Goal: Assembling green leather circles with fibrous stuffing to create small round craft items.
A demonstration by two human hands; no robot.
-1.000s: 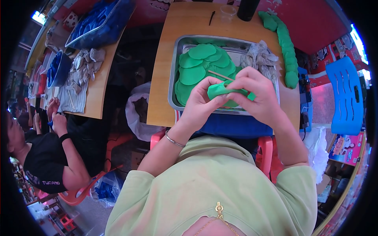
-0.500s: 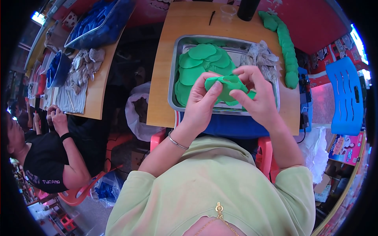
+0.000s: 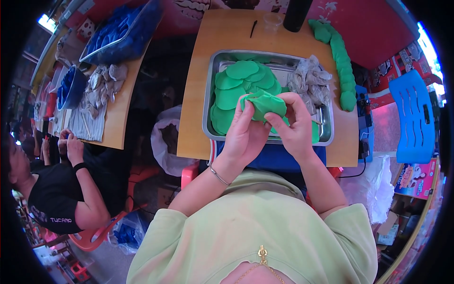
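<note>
Over the metal tray, a thin green fabric-like piece is folded and gathered between my two hands. My left hand pinches its left side, with the thumb and fingers near the upper fold. On the other side, my right hand grips the edge between thumb and curled fingers. Whether anything lies inside the fold is hidden. Overlapping flat green discs are piled in the left of the tray, behind my hands. A crumpled bunch of greyish-beige pieces lies in its right rear part.
A long row of gathered green pieces lies along the table's right side. A black cylinder, a clear cup and a thin black stick stand or lie at the back. At left, another person works beside blue-filled containers.
My hands have turned the green piece so its broad, rounded face shows. My right hand has come down and closed on its right edge. The view has shifted slightly.
</note>
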